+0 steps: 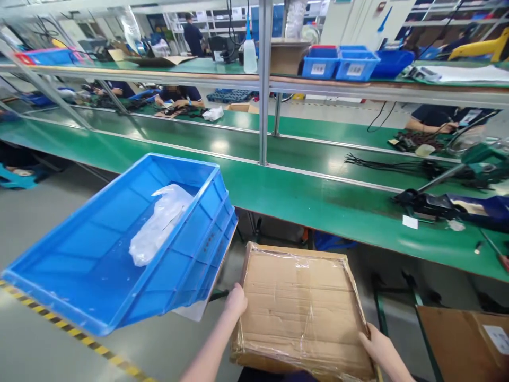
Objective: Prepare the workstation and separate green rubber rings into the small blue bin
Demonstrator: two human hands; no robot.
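One cardboard box is in front of the green desk, right of the blue bin. Left hand and right hand have fingers clamped on its sides. Imo that shiny tape could slide under them, letting it tip.

Carton in my grip: underside hidden. My forearms, either side of it, cut off at bottom edge. Right of it, second box cut off, its label illegible. Beyond it, bin labels too small to read.
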